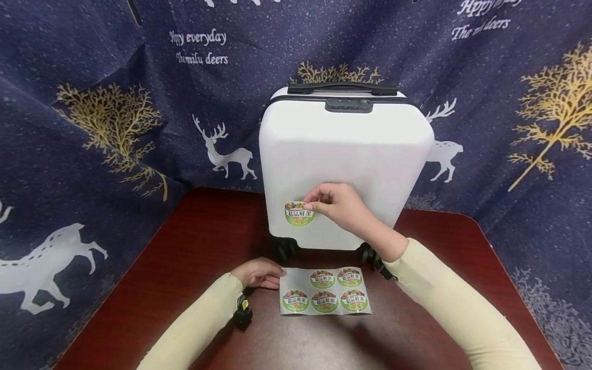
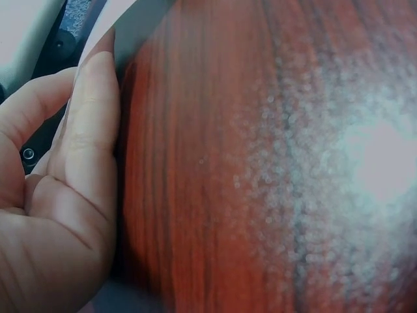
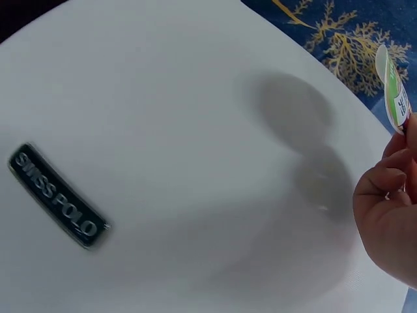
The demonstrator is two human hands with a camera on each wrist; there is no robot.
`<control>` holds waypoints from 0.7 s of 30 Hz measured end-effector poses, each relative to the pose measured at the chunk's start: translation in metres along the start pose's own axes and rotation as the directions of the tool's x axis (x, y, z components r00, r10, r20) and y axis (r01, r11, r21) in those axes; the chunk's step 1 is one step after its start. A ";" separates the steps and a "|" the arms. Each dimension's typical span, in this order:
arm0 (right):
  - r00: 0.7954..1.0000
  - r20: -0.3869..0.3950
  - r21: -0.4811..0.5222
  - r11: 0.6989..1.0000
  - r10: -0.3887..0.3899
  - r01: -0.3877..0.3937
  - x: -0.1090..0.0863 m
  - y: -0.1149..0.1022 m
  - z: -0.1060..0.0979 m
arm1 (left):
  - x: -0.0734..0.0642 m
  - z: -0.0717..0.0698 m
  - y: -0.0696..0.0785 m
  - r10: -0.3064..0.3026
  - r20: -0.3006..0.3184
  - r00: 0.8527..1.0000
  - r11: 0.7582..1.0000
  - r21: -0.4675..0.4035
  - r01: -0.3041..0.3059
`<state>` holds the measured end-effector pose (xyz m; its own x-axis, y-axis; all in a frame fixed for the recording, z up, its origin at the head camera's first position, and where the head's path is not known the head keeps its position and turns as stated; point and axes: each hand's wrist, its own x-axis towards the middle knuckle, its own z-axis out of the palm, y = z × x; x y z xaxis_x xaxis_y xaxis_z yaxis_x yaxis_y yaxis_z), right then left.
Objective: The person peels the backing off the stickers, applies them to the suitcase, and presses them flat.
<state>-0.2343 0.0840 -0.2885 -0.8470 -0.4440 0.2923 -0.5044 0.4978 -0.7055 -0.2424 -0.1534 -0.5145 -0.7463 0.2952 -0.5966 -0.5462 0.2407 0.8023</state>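
An oval fruit-label sticker (image 1: 299,215) with a green lower edge is pinched at its upper right by the thumb and fingers of my right hand (image 1: 339,205). It overlaps the lower left of a white suitcase (image 1: 344,154) in the head view. From the right wrist, the sticker (image 3: 395,94) stands off the suitcase shell, which carries shadows. My left hand (image 1: 260,273) holds the left edge of a sticker sheet (image 1: 294,277) on the table. Several oval stickers sit on the sheet; its upper left spot is bare backing. In the left wrist view, the left hand (image 2: 71,169) has the sheet's edge at its fingertips.
The suitcase stands upright on black wheels (image 1: 285,250) at the back of the dark red table (image 1: 222,231). A black SWISS POLO badge (image 3: 60,195) is on its shell. Behind hangs a blue cloth (image 1: 231,92) with deer and golden trees.
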 end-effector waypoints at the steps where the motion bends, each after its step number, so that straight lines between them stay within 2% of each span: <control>1: 1.000 -0.013 -0.007 1.000 -0.006 0.006 0.001 -0.001 -0.001 | 0.000 0.000 0.000 0.000 0.001 1.000 1.000 -0.002 0.000; 5: 0.996 -0.084 -0.029 0.999 -0.036 0.034 0.005 -0.008 -0.004 | 0.001 -0.002 -0.001 0.004 0.013 1.000 1.000 -0.010 -0.004; 9: 0.988 -0.141 -0.009 0.998 -0.056 0.055 0.009 -0.013 -0.007 | 0.000 -0.002 -0.001 0.005 0.022 1.000 1.000 -0.013 -0.005; 21: 0.976 -0.213 0.032 0.998 -0.052 0.060 0.016 -0.023 -0.015 | 0.001 0.000 -0.001 0.000 -0.014 1.000 1.000 -0.012 0.000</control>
<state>-0.2391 0.0769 -0.2576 -0.8360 -0.3002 0.4593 -0.5487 0.4465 -0.7069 -0.2426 -0.1538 -0.5158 -0.7512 0.2825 -0.5966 -0.5511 0.2292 0.8023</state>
